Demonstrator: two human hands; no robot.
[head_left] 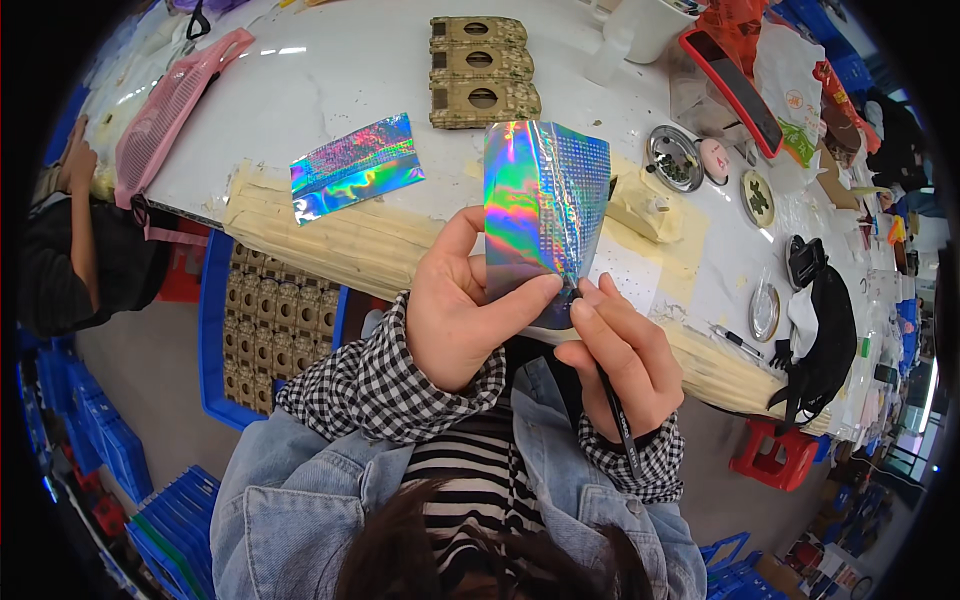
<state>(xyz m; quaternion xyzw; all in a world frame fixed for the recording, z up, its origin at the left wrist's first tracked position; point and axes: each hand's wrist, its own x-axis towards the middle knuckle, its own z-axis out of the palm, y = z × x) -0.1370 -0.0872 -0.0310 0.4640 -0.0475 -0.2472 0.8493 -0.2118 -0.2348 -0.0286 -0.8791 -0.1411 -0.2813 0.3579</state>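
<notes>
My left hand [452, 325] grips a shiny holographic sheet [540, 205] near its lower edge, with the thumb across its front. The sheet carries rows of small dots and bends along its middle. In my right hand [635, 365] are slim black tweezers [614, 405], their tip at the sheet's lower part beside my left thumb. What the tip pinches, if anything, is too small to make out. A second holographic sheet [358, 168] lies on the table to the left. Beyond the held sheet stand several camouflage-patterned housings [482, 65] with oval openings, side by side.
Yellowish tape covers the table's front edge [330, 240]. At right are a yellow block [645, 208], a metal dish [675, 158], a red-cased phone [732, 90] and a black pouch [825, 335]. A blue crate [212, 335] of camouflage housings sits below left. Another person's arm [83, 215] shows far left.
</notes>
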